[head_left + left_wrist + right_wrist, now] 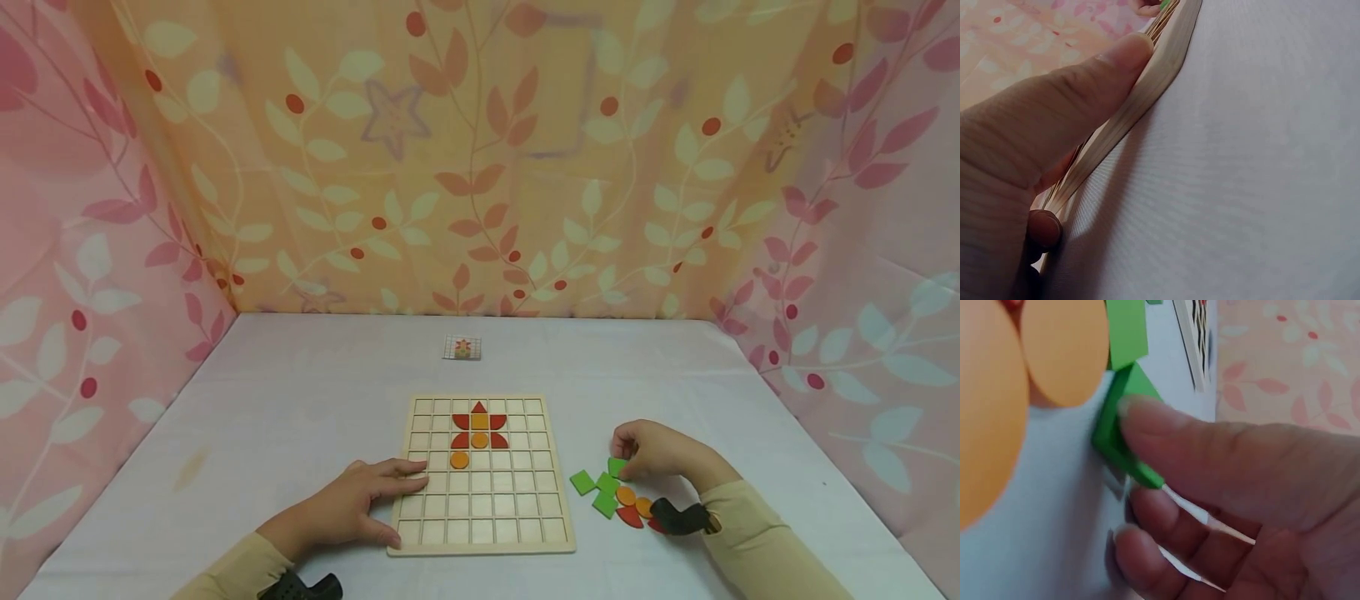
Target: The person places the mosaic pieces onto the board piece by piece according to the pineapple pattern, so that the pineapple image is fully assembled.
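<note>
The wooden grid board [517, 507] lies flat on the white table. My left hand [348, 504] rests on its left edge, thumb at the near corner and fingers over the left squares; the left wrist view shows the thumb [1085, 94] against the board's side [1141, 100]. Red pieces, a yellow square and orange discs form a figure in the board's upper rows, with one disc [459, 460] lower left of it. Right of the board my right hand [667, 454] pinches a green piece [617, 467], seen closer in the right wrist view under the thumb [1166, 428].
Beside the right hand lie several loose green squares [582, 482], orange discs [626, 496] and red pieces [629, 517]. A small card [462, 347] with a printed figure lies beyond the board. Patterned cloth [480, 167] stands behind the table and at both sides.
</note>
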The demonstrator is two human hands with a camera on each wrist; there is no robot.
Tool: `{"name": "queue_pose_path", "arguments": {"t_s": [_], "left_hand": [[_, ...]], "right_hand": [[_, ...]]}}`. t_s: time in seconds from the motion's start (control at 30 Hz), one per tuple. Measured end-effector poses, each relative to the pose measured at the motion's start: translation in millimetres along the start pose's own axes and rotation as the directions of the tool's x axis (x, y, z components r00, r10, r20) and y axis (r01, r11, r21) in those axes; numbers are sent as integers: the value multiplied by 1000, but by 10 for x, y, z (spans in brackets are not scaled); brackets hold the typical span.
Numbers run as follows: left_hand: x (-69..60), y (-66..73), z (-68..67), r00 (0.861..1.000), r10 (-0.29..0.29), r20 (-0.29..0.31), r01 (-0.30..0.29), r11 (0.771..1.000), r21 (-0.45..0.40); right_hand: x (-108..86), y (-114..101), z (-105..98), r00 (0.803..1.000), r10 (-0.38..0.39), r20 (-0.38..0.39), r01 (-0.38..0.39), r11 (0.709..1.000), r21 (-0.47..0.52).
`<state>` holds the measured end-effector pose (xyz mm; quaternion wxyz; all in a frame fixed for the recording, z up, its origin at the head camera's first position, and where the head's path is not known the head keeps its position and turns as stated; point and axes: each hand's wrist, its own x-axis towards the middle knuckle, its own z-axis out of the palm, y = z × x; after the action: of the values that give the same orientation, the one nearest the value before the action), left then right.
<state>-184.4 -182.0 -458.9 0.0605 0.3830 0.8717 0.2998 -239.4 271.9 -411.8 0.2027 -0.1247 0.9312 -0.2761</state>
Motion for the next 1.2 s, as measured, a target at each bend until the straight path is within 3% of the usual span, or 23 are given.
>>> {"name": "queue_pose_path", "arguments": {"t_s": [0.33, 0.67, 1.2], "left_hand": [[5, 8, -4, 1000, 1, 1, -1, 1000, 0], [5, 23, -6, 1000, -7, 2, 7, 1000, -11], [-5, -16, 18, 999, 25, -34, -24, 999, 25]], "right_hand": [[55, -23, -98, 998, -34, 51, 27, 991, 134], [247, -388, -152, 991, -123, 49, 110, 970, 215], [613, -974, 284, 972, -233, 3, 226, 946, 233]]}}
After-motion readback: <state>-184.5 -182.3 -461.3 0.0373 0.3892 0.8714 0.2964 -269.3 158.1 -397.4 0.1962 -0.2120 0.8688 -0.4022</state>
